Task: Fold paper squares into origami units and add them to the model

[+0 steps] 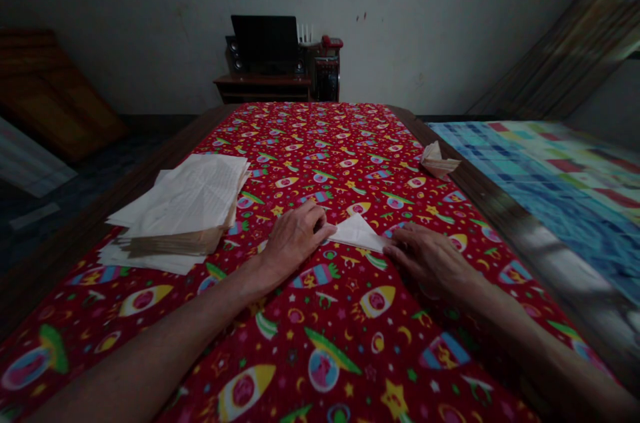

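Note:
A small white sheet of paper [359, 234], folded to a triangle, lies on the red patterned cloth between my hands. Thumb and bent fingers of my left hand [299, 231] pinch its left corner. At the opposite corner, my right hand [427, 252] has its thumb and fingertips closed on the paper's tip, its other fingers loosely curled. To the left of my left hand rests a stack of printed paper sheets [187, 200], unevenly piled, browner toward the bottom. A folded paper piece [439, 160] stands farther off near the right edge.
The red cloth [320, 350] with rockets and stars covers a dark wooden table [493, 210]. Beyond its far end are a monitor [265, 40], speakers and a red telephone [332, 42]. A bed with a checked cover [540, 176] adjoins on the right; a wooden cabinet [55, 90] is at left.

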Tool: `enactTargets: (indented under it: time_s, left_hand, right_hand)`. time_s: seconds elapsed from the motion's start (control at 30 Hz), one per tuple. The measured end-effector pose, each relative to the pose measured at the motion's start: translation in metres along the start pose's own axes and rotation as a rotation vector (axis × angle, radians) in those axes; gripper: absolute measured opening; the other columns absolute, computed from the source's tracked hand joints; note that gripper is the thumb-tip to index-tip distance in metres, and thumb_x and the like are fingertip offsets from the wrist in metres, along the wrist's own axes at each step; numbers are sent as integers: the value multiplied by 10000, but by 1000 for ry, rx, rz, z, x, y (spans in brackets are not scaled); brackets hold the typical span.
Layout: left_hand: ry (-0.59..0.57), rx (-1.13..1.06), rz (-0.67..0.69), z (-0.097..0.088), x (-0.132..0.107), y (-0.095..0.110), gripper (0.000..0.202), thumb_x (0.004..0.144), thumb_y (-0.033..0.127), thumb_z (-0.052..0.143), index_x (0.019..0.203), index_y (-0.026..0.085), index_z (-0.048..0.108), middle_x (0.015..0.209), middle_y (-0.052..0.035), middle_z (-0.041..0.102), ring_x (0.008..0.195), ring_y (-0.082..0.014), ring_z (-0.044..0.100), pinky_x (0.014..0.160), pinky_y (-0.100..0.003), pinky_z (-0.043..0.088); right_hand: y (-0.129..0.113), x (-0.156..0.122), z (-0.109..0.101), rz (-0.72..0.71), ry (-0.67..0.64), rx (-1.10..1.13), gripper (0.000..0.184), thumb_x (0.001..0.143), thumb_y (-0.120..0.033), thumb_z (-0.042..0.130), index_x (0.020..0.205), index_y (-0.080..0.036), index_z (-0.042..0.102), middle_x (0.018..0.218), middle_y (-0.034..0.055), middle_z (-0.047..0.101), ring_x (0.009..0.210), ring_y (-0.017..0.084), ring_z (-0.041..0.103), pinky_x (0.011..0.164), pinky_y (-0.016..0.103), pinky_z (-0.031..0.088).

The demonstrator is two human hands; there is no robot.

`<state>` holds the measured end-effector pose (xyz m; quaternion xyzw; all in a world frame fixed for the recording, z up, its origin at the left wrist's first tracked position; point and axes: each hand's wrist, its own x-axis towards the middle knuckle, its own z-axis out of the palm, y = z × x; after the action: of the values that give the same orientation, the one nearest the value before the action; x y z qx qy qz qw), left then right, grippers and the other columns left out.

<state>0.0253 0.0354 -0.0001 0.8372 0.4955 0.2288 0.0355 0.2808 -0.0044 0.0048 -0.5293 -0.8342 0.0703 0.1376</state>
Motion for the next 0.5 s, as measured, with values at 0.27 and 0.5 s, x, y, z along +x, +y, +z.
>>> enactTargets:
  time_s: [0.27, 0.5]
  left_hand:
    - [108, 103, 193, 6, -1, 2, 231, 910, 226, 514, 1132, 171, 546, 1165, -84, 556, 1100, -227, 531, 932, -364, 458]
    - [-38, 92, 460, 5, -17, 22, 328, 936, 102, 392, 1241, 119, 513, 1382, -91, 484, 1318, -233, 388, 1107, -406, 338]
  right_hand:
    - [-4, 1, -3, 58, -43, -5, 269, 914, -329, 449, 702, -185, 527, 712, 24, 548, 617, 136, 474, 556, 249, 301]
    - [-6, 2, -4, 66, -53, -1, 250, 913, -309, 470, 713, -174, 537, 729, 27, 563, 612, 127, 470, 566, 244, 304]
